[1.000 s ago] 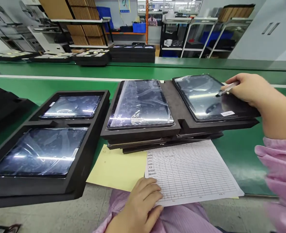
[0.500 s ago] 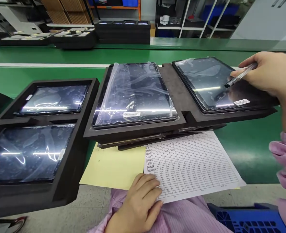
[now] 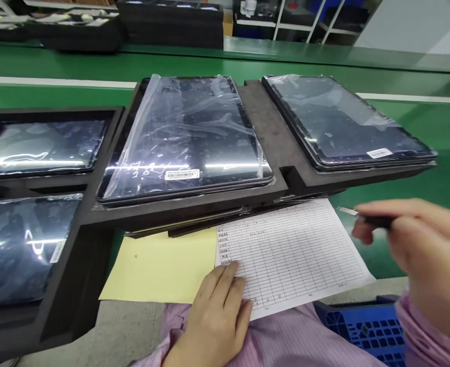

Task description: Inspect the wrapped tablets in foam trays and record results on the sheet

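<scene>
My left hand (image 3: 215, 311) lies flat, fingers stretched out, on the lower left part of a printed grid form (image 3: 293, 250). A yellow sheet (image 3: 163, 267) sits beside the form on its left. My right hand (image 3: 419, 239), blurred by motion, is closed around a pen (image 3: 375, 220) to the right of the form, apart from the paper. Just beyond the papers, a film-covered tablet (image 3: 194, 127) with a barcode label and a second tablet (image 3: 343, 117) rest on a black foam tray (image 3: 261, 122), which covers the form's upper edge.
At left, another foam tray (image 3: 68, 285) holds a film-covered tablet (image 3: 22, 250) and one more behind it. The green bench (image 3: 431, 204) runs behind and to the right. A blue plastic crate (image 3: 366, 326) stands below at right. Stacked black trays (image 3: 171, 25) are at the back.
My right hand has drawn back from above the right tablet, down and toward me with the pen, to beside the form. My left hand stays on the form. The view has shifted slightly.
</scene>
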Tool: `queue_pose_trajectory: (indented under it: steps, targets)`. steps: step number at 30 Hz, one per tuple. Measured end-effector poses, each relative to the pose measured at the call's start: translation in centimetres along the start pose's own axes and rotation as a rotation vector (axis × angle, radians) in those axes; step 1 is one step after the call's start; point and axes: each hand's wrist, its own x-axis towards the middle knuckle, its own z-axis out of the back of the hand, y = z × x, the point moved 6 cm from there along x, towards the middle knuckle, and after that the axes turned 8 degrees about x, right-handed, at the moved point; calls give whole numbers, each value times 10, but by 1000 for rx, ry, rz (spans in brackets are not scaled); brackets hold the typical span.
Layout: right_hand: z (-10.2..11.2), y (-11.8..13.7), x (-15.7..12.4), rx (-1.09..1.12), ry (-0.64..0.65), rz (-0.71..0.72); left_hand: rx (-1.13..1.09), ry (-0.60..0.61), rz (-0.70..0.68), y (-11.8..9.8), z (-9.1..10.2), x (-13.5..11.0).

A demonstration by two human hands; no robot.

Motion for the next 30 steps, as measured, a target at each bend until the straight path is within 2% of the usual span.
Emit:
queue_pose_trajectory:
  steps: [2, 4, 8, 12, 18, 24, 28, 30]
  targets:
    - [-25, -19, -18, 125, 170, -22, 34, 4, 33, -1, 1, -1]
    - [-45, -42, -27, 220, 287, -79, 69, 12, 57, -2, 1, -1]
    - [-64, -69, -29, 292, 365, -165, 112, 53, 64, -6, -4, 3]
    - [-77, -65, -27, 405, 407, -158, 118, 69, 43, -10, -9, 8]
    - [-96, -70, -24, 398, 351, -314, 97, 98, 14, -15, -14, 17]
    - [-107, -71, -27, 427, 326, -268, 88, 167, -54, -22, -24, 29]
    - [-109, -75, -33, 315, 236, -338, 70, 157, -76, -21, -25, 33]
    - [-109, -74, -34, 262, 207, -318, 64, 144, -78, -20, -25, 33]
